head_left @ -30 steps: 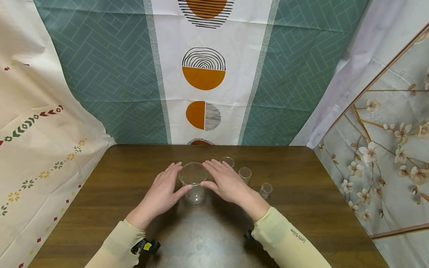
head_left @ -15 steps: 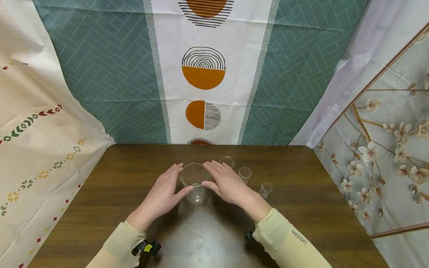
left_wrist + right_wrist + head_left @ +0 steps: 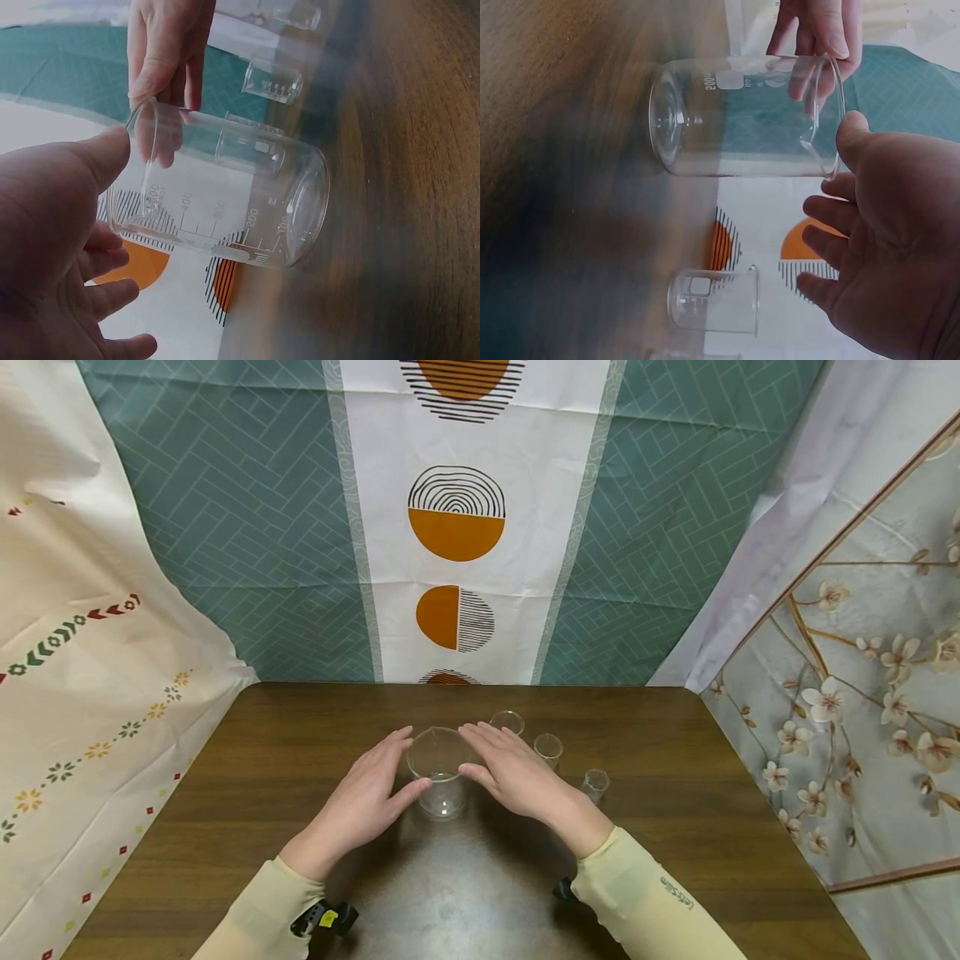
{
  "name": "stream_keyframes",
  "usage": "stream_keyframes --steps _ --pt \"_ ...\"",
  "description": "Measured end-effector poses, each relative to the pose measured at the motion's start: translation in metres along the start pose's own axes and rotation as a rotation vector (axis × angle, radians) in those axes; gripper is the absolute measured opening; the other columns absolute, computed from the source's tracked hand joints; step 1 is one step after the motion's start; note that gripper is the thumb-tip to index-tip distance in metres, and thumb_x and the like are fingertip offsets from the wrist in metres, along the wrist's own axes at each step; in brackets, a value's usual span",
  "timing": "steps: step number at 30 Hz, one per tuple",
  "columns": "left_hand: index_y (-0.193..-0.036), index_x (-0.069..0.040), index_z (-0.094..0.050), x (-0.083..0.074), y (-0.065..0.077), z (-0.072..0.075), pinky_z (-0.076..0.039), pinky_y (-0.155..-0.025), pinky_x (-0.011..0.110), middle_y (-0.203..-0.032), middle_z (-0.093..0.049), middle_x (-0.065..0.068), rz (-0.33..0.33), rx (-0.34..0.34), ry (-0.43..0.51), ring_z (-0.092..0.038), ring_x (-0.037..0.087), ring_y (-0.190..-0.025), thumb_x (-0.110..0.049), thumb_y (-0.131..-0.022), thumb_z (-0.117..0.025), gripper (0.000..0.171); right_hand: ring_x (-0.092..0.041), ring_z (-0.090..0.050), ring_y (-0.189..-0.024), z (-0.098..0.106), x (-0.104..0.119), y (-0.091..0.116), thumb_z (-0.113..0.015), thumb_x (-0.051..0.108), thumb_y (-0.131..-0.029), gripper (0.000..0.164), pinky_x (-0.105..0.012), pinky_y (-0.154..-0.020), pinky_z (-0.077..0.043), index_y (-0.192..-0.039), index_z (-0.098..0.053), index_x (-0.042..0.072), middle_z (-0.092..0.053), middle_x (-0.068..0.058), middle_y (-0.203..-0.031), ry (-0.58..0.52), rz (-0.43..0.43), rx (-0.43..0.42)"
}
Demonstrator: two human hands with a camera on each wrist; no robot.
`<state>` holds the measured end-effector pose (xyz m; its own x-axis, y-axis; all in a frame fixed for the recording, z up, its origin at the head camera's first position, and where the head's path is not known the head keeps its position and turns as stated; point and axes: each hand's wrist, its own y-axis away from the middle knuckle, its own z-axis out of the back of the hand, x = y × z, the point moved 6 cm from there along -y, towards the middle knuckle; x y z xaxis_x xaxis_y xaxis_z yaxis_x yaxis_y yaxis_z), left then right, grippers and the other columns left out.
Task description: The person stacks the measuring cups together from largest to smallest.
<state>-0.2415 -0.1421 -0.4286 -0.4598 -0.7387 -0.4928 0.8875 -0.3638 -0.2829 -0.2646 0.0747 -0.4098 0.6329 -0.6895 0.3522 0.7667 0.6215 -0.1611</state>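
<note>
A large clear glass beaker (image 3: pixel 442 800) with white volume markings stands upright on the table between my hands. My left hand (image 3: pixel 365 792) is at its left side, fingers fairly straight and spread, thumb by the near rim. On the other side, my right hand (image 3: pixel 522 777) mirrors this, its thumb at the rim and its fingers extended past the glass. In the left wrist view the beaker (image 3: pixel 217 187) shows a scale reaching up to its rim, and the left thumb touches the rim edge. Neither hand's fingers curl round the glass.
To the right of the large beaker stand three smaller glass vessels in a diagonal row: a far one (image 3: pixel 507 722) partly behind my right hand, a middle beaker (image 3: pixel 548 752), and the smallest one (image 3: pixel 596 787). Patterned cloths hang behind the brown wooden table (image 3: pixel 300 727).
The large beaker has shifted slightly to the right and toward me, with both hands moving along beside it. The three smaller vessels have stayed in place.
</note>
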Motion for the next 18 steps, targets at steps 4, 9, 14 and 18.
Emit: stream_keyframes --steps 4,9,14,18 --pt "-0.167 0.004 -0.036 -0.0019 -0.0001 0.0006 -0.034 -0.124 0.068 -0.158 -0.057 0.021 -0.012 -0.012 -0.002 -0.047 0.044 -0.153 -0.04 -0.105 -0.078 0.086 -0.038 -0.036 -0.162 0.0007 -0.0025 0.0013 -0.056 0.038 -0.117 0.064 -0.058 -0.132 -0.023 -0.169 -0.041 0.003 -0.043 -0.016 -0.173 -0.016 -0.001 0.002" --pt "-0.166 0.004 -0.037 -0.0041 -0.0006 0.0005 -0.034 -0.124 0.067 -0.158 -0.057 0.021 -0.015 -0.018 0.0 -0.047 0.044 -0.153 -0.038 -0.105 -0.079 0.086 -0.036 -0.034 -0.163 0.0017 -0.0047 0.0034 -0.055 0.039 -0.117 0.065 -0.057 -0.132 -0.023 -0.17 -0.04 0.004 -0.042 -0.015 -0.174 -0.024 -0.019 0.013" --pt "-0.165 0.004 -0.038 -0.0058 -0.0002 -0.0003 -0.034 -0.124 0.067 -0.162 -0.053 0.022 -0.014 -0.016 -0.003 -0.046 0.044 -0.154 -0.038 -0.105 -0.079 0.084 -0.036 -0.034 -0.163 0.0022 -0.0059 0.0045 -0.056 0.037 -0.117 0.063 -0.057 -0.132 -0.023 -0.169 -0.042 0.004 -0.043 -0.015 -0.173 -0.027 -0.016 0.007" --pt "-0.166 0.005 -0.036 -0.0075 0.0007 -0.0008 -0.034 -0.124 0.068 -0.161 -0.053 0.023 -0.018 -0.017 -0.006 -0.045 0.044 -0.155 -0.037 -0.104 -0.08 0.087 -0.037 -0.033 -0.163 0.003 -0.0079 0.0056 -0.056 0.036 -0.117 0.062 -0.058 -0.132 -0.023 -0.168 -0.044 0.003 -0.043 -0.016 -0.173 -0.03 -0.009 -0.002"
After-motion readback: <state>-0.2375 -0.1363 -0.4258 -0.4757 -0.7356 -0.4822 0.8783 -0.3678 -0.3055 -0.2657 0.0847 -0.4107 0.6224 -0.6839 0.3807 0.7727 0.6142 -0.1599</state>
